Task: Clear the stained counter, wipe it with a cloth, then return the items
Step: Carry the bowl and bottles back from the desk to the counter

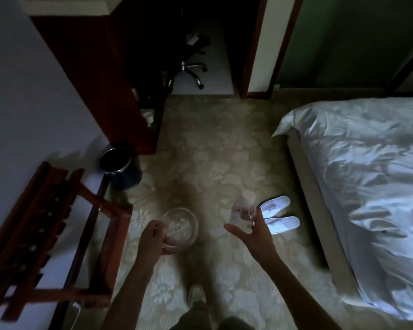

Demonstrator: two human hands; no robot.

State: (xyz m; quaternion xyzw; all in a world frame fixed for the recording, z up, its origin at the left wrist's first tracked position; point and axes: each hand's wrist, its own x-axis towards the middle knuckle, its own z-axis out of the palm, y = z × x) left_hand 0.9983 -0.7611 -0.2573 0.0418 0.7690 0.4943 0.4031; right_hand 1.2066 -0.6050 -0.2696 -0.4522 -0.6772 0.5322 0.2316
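The left hand (pixel 153 236) holds a glass bowl (pixel 180 228) left of the glass (pixel 242 216) in the right hand (pixel 253 232), both above the carpet (pixel 200 151). Slippers (pixel 278 214) lie just right of the glass, beside the bed (pixel 358 177). A bin (pixel 119 165) stands far left, behind a luggage rack (pixel 48 234)

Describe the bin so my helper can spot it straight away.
Start at the tall dark-red cabinet on the left wall. At its foot, on the carpet, stands the bin. It is a small dark round bucket with a shiny metal rim, unlike the slatted wooden rack nearby.
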